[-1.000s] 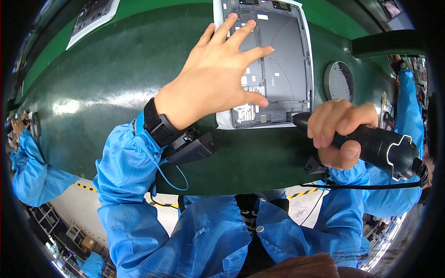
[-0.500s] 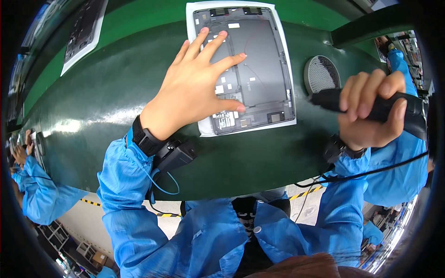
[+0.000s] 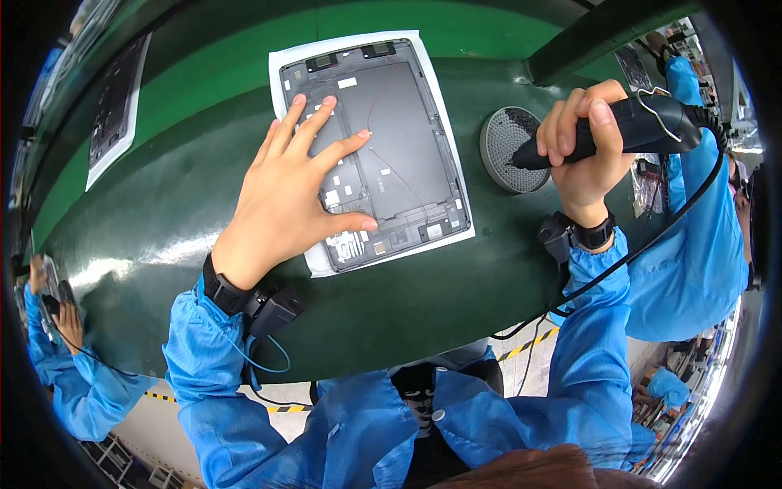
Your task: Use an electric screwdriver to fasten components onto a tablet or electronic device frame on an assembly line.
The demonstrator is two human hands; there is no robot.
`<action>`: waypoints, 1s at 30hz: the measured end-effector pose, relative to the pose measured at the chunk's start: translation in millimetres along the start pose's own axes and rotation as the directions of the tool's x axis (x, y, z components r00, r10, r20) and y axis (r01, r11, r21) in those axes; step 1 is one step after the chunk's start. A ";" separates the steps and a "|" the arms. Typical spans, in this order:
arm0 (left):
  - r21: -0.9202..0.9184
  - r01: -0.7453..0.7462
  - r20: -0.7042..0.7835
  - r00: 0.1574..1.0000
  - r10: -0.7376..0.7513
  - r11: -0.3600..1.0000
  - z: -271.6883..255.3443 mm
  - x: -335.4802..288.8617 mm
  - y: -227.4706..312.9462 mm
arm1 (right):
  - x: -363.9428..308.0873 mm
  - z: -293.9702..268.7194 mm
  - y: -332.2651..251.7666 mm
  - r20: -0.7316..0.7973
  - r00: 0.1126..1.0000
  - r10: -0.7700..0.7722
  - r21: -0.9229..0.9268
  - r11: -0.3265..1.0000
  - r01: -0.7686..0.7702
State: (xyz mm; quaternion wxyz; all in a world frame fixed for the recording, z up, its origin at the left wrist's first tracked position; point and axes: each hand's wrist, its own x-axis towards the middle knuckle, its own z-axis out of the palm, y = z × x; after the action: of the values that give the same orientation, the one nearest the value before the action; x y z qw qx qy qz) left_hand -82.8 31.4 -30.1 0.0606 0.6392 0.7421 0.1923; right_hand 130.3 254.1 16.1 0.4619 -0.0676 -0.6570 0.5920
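Note:
My left hand (image 3: pixel 281 191) lies with fingers spread across the left side of a thin grey tablet housing (image 3: pixel 403 122), touching it. Small white stickers and fine wires show inside the housing, which rests on a white sheet (image 3: pixel 346 46). My right hand (image 3: pixel 585 155) is wrapped around a black corded electric screwdriver (image 3: pixel 639 126). It points left, its dark tip over a round dish (image 3: pixel 488 159) filled with tiny grey pieces, probably screws. Whether the tip touches them I cannot tell.
All this is on a dark green bench (image 3: pixel 407 314). Another housing (image 3: pixel 118 106) lies at the far left. The screwdriver's black cable (image 3: pixel 643 253) runs past my right forearm. A green beam (image 3: pixel 599 41) crosses the far right. Co-workers in blue sleeves are at both sides.
The screwdriver has gone from beside the dish to having its tip over it, as my right hand turned. My left hand stays spread on the housing; the whole view has shifted.

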 end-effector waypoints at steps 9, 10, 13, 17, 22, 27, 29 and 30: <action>0.022 0.014 0.021 1.000 -0.014 1.000 1.6 3.7 2.7 | 3.2 -19.3 -0.5 -0.031 1.000 -0.007 -0.027 1.000 0.006; 0.025 0.016 0.020 1.000 -0.016 1.000 1.5 3.8 3.2 | 4.6 -21.0 -0.6 -0.033 0.999 -0.023 -0.052 0.998 0.022; 0.023 0.024 0.032 0.999 -0.025 0.999 -0.2 3.6 3.8 | 9.3 -25.5 0.2 -0.076 0.996 -0.035 -0.067 0.997 0.030; 0.010 0.038 0.043 0.998 -0.039 0.999 -1.6 2.8 4.6 | 13.4 -32.9 4.1 -0.096 0.994 -0.056 -0.078 0.996 0.049; 0.014 0.051 0.056 0.997 -0.052 0.999 -3.7 2.2 6.3 | 16.3 -37.5 6.0 -0.101 0.993 -0.061 -0.073 0.996 0.053; 0.017 0.052 0.062 0.997 -0.053 0.998 -4.2 2.5 7.0 | 15.6 -39.0 8.1 -0.117 0.993 -0.021 -0.041 0.999 0.017; 0.018 0.050 0.063 0.997 -0.052 0.999 -4.0 2.6 6.7 | 14.9 -38.9 8.7 -0.123 0.992 -0.003 -0.033 0.999 -0.001; 0.024 0.050 0.061 0.997 -0.051 0.998 -4.0 2.2 6.6 | 14.9 -38.9 9.8 -0.125 0.992 -0.002 -0.033 0.999 -0.002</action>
State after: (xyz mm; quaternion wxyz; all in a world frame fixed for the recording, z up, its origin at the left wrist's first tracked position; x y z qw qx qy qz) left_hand -78.5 33.5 -23.7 0.0810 0.6264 0.7580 0.1628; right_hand 144.1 294.2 10.7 0.5010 -0.1119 -0.6364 0.5757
